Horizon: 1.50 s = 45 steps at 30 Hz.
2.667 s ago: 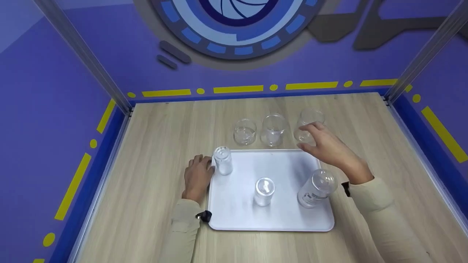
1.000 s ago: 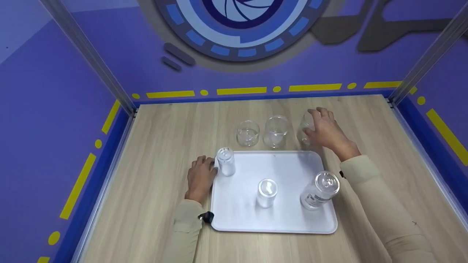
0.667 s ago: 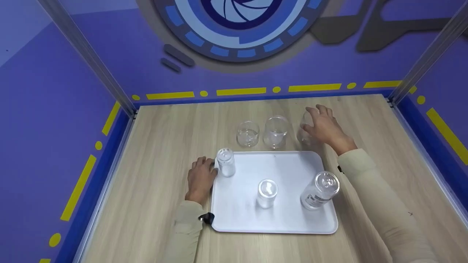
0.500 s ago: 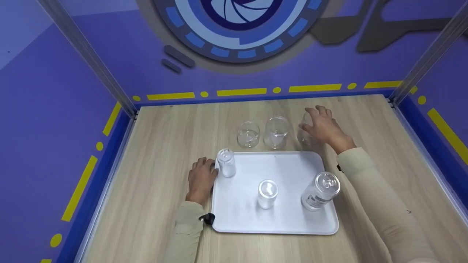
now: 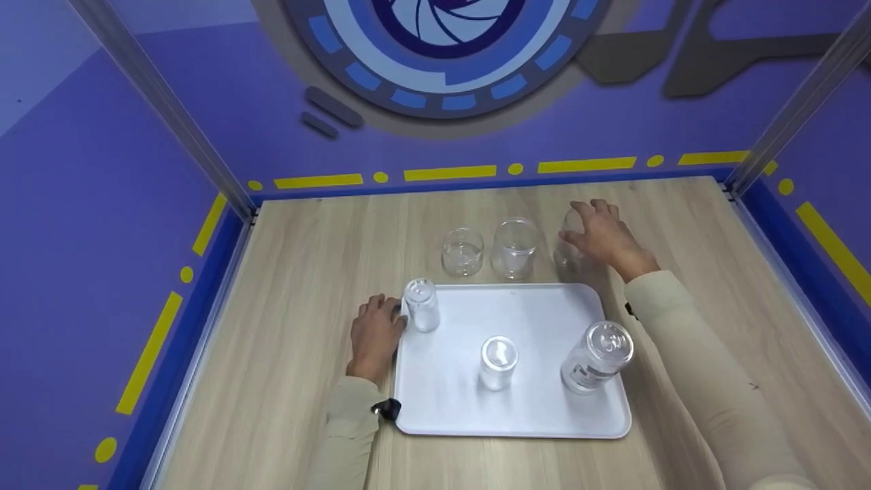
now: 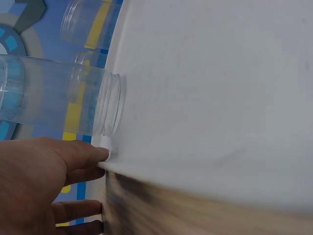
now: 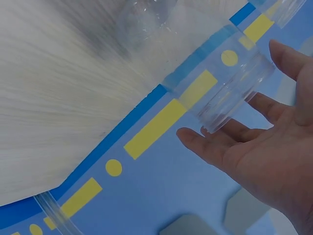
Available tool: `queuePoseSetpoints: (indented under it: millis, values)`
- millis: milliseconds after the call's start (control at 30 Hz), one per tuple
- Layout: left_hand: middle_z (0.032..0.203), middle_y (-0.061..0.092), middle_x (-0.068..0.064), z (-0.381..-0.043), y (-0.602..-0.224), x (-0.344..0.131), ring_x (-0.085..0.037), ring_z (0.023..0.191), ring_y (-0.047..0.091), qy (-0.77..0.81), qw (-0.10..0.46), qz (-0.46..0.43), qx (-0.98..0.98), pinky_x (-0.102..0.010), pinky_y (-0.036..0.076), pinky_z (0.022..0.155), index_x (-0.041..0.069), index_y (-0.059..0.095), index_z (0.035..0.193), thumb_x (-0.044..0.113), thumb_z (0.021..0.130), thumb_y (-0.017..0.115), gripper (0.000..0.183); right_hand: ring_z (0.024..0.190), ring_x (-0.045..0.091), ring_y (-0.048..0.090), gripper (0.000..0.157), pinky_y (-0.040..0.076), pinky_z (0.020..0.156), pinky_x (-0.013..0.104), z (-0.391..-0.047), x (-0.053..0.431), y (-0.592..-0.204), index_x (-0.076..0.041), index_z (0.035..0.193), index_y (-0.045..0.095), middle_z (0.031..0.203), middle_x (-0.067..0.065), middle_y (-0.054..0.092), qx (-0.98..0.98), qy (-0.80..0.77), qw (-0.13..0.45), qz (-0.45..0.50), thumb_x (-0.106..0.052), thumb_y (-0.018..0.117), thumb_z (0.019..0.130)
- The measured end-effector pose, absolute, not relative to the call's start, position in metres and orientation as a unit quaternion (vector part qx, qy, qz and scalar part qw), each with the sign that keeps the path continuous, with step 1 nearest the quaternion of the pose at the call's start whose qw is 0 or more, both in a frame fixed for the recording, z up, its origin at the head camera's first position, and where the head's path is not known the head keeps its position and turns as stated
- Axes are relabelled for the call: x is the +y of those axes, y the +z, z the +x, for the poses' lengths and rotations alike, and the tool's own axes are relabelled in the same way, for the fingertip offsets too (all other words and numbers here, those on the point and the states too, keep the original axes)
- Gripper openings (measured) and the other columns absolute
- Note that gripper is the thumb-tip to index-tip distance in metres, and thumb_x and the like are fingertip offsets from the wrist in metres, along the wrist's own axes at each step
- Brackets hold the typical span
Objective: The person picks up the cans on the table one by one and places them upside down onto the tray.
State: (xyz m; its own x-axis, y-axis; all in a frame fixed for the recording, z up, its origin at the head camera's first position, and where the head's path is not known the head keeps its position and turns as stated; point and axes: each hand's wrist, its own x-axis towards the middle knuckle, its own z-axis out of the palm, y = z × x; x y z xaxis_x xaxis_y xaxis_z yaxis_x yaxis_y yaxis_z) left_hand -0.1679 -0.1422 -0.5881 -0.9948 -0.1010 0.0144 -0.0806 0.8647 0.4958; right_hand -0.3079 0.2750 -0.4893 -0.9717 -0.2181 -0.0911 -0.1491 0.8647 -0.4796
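Note:
My right hand (image 5: 599, 237) reaches around the mouth of a clear jar (image 7: 195, 63) at the back right. Its fingers lie along one side of the rim and the thumb stands beside the other. No firm grip shows, and part of this jar is hidden in the head view. At the white tray's (image 5: 456, 408) back left corner rests my left hand (image 5: 374, 337), thumb on the rim and other fingers outside it. Close by, on the tray, a slim clear jar (image 5: 423, 306) stands mouth down. Another inverted jar (image 5: 498, 364) and a larger one (image 5: 590, 361) with a label share the tray.
Behind the tray, a short clear jar (image 5: 463, 253) and a taller one (image 5: 515, 250) stand mouth up in a row with the right hand's jar. Purple panels (image 5: 435, 150) close off the wooden table's (image 5: 306, 258) back and sides.
From above the tray's back right corner, the right hand has moved away from me and around the back right jar. Lately it shifts only slightly. The left hand stays at the tray's corner.

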Motion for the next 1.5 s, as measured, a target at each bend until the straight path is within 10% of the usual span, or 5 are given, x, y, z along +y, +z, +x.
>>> queuePoseSetpoints:
  millis: [1500]
  values:
    - [0.147, 0.057, -0.019, -0.166, -0.587, -0.143, -0.039, 0.135, 0.052, -0.252, 0.034, 0.037, -0.966, -0.058, 0.047, 0.105, 0.009, 0.072, 0.132, 0.026, 0.101, 0.072, 0.036, 0.14, 0.054, 0.032, 0.07, 0.037, 0.111, 0.07, -0.294, 0.277, -0.486, 0.003, 0.158, 0.041, 0.154, 0.038, 0.033, 0.956, -0.275, 0.003, -0.104, -0.027, 0.07, 0.102]
